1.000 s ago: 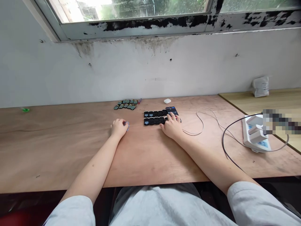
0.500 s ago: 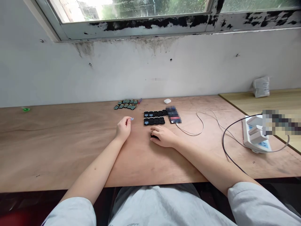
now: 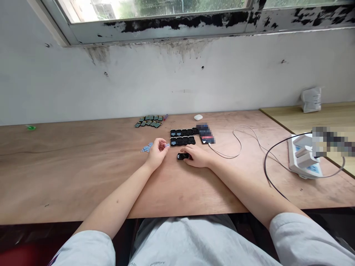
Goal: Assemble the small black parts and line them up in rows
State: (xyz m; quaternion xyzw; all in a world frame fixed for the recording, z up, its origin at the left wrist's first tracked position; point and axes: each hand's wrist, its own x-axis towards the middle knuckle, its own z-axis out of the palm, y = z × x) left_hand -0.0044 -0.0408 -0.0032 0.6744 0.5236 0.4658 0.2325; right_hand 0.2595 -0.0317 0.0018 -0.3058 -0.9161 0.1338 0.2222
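While the left hand (image 3: 157,154) pinches a small blue piece (image 3: 167,146) between its fingertips, the right hand (image 3: 196,156) lies over a small black part (image 3: 182,156) on the plywood tabletop (image 3: 83,173); whether it grips cannot be told. Loose blue pieces (image 3: 146,147) lie just left of the left hand. Two rows of black slotted trays (image 3: 183,136) sit beyond, toward the far edge, with green chips (image 3: 148,122) further left. Pixelation hides the item (image 3: 205,133) beside the rows; no writing is legible.
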